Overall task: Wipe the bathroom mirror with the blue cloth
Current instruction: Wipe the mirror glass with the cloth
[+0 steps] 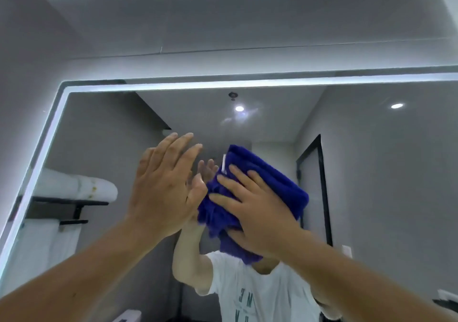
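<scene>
Folded blue terry cloth (267, 188) on lit-edged bathroom mirror (371, 173).
R hand (257, 212) flat, pressing cloth; L hand (163, 185) grip open, fingers straight, beside it.

A grey wall (223, 24) rises above, crossed by a thin dark seam (247, 49). Seen in reflection: two round recessed ceiling lights (239, 108), a rolled white towel (81, 185) lying on a black metal rack (67, 204), another white towel (42, 242) hanging below it, a black-framed door (314, 188), and a white printed T-shirt (260, 297).
</scene>
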